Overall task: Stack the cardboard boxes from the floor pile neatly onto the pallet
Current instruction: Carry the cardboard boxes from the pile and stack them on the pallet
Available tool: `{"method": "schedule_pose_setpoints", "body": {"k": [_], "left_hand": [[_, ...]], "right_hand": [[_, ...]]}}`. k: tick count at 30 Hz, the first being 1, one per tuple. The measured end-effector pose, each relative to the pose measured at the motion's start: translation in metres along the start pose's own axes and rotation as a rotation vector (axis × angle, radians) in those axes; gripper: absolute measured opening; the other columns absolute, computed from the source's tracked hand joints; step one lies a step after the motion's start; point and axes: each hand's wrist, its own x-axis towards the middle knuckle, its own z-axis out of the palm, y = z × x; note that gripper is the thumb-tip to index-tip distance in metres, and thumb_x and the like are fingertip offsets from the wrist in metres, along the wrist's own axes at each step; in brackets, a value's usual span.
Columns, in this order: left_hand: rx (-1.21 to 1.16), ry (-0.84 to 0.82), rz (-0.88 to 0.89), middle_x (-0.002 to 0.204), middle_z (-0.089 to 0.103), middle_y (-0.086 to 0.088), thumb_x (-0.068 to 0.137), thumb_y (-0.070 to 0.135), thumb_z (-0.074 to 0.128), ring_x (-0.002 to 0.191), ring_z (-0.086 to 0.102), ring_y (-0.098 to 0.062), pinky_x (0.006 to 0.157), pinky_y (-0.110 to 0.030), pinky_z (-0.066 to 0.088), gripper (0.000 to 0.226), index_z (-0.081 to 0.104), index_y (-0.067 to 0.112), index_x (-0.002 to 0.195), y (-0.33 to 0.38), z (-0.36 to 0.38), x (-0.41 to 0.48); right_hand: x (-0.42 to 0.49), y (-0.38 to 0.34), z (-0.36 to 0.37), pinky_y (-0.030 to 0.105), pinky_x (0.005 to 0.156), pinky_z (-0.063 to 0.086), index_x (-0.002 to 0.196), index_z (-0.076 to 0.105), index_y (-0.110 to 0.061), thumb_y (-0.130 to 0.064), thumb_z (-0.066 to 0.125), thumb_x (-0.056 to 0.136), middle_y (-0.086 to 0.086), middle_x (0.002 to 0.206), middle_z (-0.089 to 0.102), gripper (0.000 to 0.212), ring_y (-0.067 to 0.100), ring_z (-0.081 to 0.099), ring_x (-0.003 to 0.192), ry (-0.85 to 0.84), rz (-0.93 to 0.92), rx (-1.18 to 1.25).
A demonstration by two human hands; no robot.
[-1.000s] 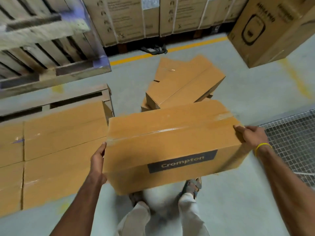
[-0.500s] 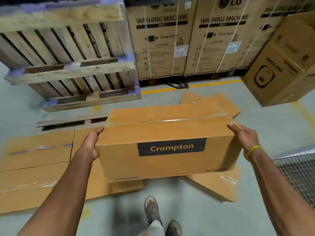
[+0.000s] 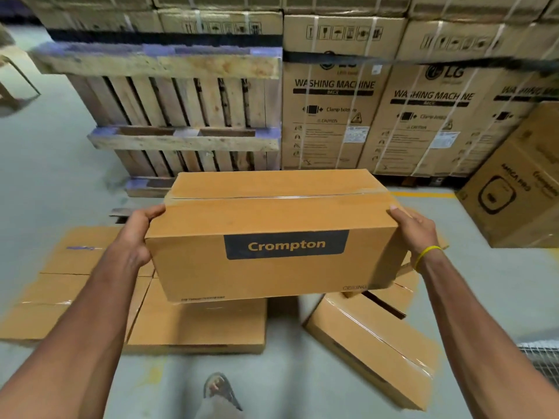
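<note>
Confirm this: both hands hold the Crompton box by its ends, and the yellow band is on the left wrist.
Wrong wrist: the head view shows the yellow band on the right wrist. The left hand and right hand do hold the Crompton box by its ends.

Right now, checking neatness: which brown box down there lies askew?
The taped box at lower right, angled diagonally on the floor; the left boxes lie square together.

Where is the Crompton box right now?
Head view, centre frame: the Crompton box is held off the floor between the left hand and right hand, above the flat boxes at lower left, with the upright pallets behind it.
</note>
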Motion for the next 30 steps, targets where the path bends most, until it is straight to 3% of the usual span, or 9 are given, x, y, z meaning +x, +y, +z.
{"method": "schedule_pose_setpoints", "body": {"k": [2,7,13,15,21,24,28,30], "left_hand": [[0.019,-0.002,-0.014,0.076,0.077,-0.005,0.100,0.032,0.060,0.080,0.069,-0.025,0.072,-0.042,0.053,0.020,0.070,0.017,0.109,0.004,-0.017,0.001],[0.089,0.016,-0.054,0.082,0.079,-0.006,0.096,0.036,0.066,0.084,0.068,-0.028,0.077,-0.041,0.055,0.021,0.073,0.019,0.106,0.013,-0.049,0.014],[0.155,0.042,-0.006,0.107,0.072,-0.007,0.096,0.038,0.068,0.089,0.067,-0.027,0.077,-0.036,0.054,0.023,0.073,0.021,0.110,0.036,-0.086,0.058],[0.187,0.021,0.005,0.108,0.075,-0.009,0.093,0.038,0.072,0.091,0.069,-0.028,0.078,-0.037,0.054,0.031,0.073,0.017,0.115,0.047,-0.099,0.082],[0.317,-0.032,0.055,0.113,0.077,-0.014,0.079,0.039,0.087,0.103,0.072,-0.034,0.083,-0.043,0.058,0.052,0.071,0.014,0.122,0.094,-0.140,0.178],[0.372,-0.027,0.036,0.119,0.073,-0.011,0.068,0.043,0.094,0.106,0.070,-0.031,0.083,-0.044,0.058,0.076,0.062,0.018,0.132,0.114,-0.155,0.221],[0.426,-0.063,0.039,0.121,0.070,-0.011,0.060,0.037,0.097,0.106,0.066,-0.028,0.075,-0.039,0.052,0.088,0.058,0.016,0.136,0.143,-0.158,0.259],[0.455,-0.092,0.063,0.122,0.068,-0.009,0.059,0.035,0.097,0.105,0.064,-0.026,0.073,-0.038,0.050,0.092,0.055,0.016,0.139,0.156,-0.155,0.271]], "right_hand": [[-0.005,-0.012,0.017,0.033,0.078,0.043,0.115,0.072,-0.021,-0.043,0.072,0.087,0.002,0.108,0.068,0.035,0.020,0.056,0.098,-0.023,-0.008,-0.013],[-0.008,-0.023,0.064,0.035,0.088,0.044,0.123,0.071,-0.018,-0.048,0.073,0.085,0.000,0.111,0.069,0.049,0.022,0.059,0.104,-0.062,0.004,-0.045],[0.002,-0.028,0.140,0.047,0.106,0.045,0.134,0.065,-0.020,-0.065,0.074,0.065,-0.002,0.128,0.066,0.083,0.025,0.056,0.120,-0.078,0.048,-0.080],[0.009,-0.033,0.166,0.050,0.107,0.044,0.135,0.064,-0.020,-0.069,0.072,0.061,-0.001,0.129,0.065,0.089,0.025,0.056,0.119,-0.067,0.045,-0.086],[0.026,-0.052,0.252,0.054,0.111,0.038,0.130,0.066,-0.025,-0.071,0.071,0.063,-0.002,0.123,0.067,0.082,0.026,0.055,0.118,-0.005,0.046,-0.097],[0.035,-0.061,0.288,0.046,0.104,0.043,0.134,0.064,-0.022,-0.063,0.074,0.073,0.000,0.125,0.066,0.074,0.025,0.056,0.116,0.002,0.051,-0.086],[0.045,-0.065,0.317,0.046,0.105,0.047,0.133,0.065,-0.022,-0.079,0.080,0.047,-0.003,0.126,0.067,0.104,0.022,0.059,0.116,0.007,0.066,-0.069],[0.049,-0.068,0.328,0.045,0.104,0.049,0.131,0.067,-0.022,-0.073,0.081,0.055,-0.003,0.124,0.068,0.092,0.020,0.061,0.113,0.005,0.065,-0.040]]}}
